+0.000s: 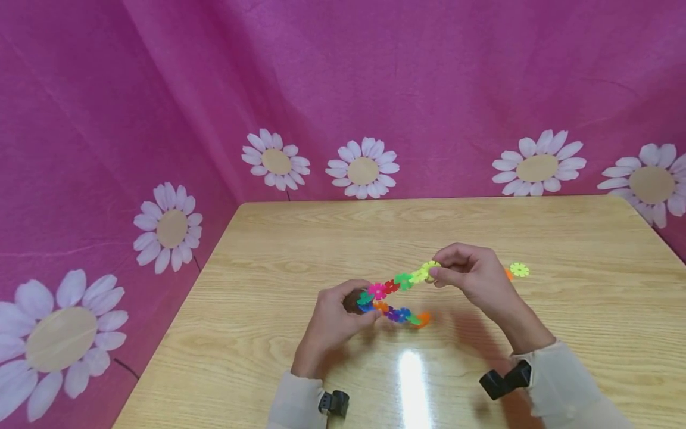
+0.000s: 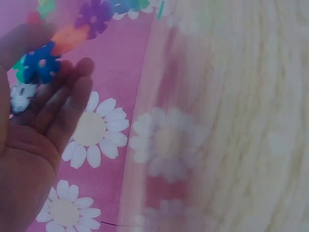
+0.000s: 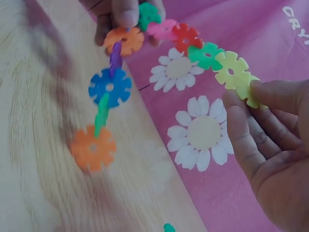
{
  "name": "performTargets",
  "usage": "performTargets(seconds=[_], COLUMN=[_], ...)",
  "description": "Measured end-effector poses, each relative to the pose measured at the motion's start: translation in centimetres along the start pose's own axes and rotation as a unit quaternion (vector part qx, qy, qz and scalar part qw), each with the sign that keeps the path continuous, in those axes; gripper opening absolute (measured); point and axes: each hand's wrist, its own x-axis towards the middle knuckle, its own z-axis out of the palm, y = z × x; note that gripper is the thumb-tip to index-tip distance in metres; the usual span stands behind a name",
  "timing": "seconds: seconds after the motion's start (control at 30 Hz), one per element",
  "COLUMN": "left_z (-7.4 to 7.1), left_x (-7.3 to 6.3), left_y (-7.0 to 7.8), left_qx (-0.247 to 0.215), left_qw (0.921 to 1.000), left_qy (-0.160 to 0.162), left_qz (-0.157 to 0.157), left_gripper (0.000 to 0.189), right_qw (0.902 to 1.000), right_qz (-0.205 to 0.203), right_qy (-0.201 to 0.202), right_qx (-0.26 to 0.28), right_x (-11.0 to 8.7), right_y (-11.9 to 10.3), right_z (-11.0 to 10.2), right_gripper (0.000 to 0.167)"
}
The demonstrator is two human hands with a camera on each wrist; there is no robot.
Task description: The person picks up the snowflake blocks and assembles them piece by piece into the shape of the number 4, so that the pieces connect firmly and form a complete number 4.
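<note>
Chain of flower discs (image 1: 404, 281), held above the table (image 1: 241, 357); left hand (image 1: 331, 317) pinches its bend, right hand (image 1: 481, 279) its yellow end; many discs are interlocked, ends apart; a yellow disc (image 1: 519, 270) and orange piece (image 1: 508, 274) lie unjoined to it.

An orange piece (image 1: 508, 274) sits part-hidden at three o'clock of the right grip (image 1: 477, 277)! Right wrist view: a green piece (image 3: 169, 227) sliced off at six, lettering (image 3: 296, 21) cut at two. Left wrist view: silvery thing (image 2: 22, 96), nine o'clock, too blurred!
</note>
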Motion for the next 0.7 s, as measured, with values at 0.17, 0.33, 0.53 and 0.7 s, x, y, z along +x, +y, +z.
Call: performTargets(seconds=[0.17,0.33,0.53,0.7], left_z=[-0.1,-0.2,-0.8,-0.6], left_x=[0.0,0.0,-0.4,0.0], left_y=[-0.1,0.7,3.3,1.8], left_qx=[-0.040,-0.031,-0.044,-0.060], left_qw=[0.9970,0.9952,0.9929,0.9900], left_qy=[0.048,0.078,0.088,0.092], left_qz=[0.047,0.050,0.066,0.088], left_gripper=[0.047,0.052,0.048,0.050], right_qw=[0.9995,0.9986,0.9979,0.9969], right_qz=[0.030,0.053,0.063,0.076], right_qy=[0.004,-0.002,-0.013,-0.018], right_qx=[0.003,0.002,0.001,-0.007], right_x=[-0.2,-0.2,-0.2,-0.3], right_y=[0.6,1.5,2.4,3.0], right_z=[-0.1,0.0,0.1,0.2], right_gripper=[0.022,0.024,0.023,0.023])
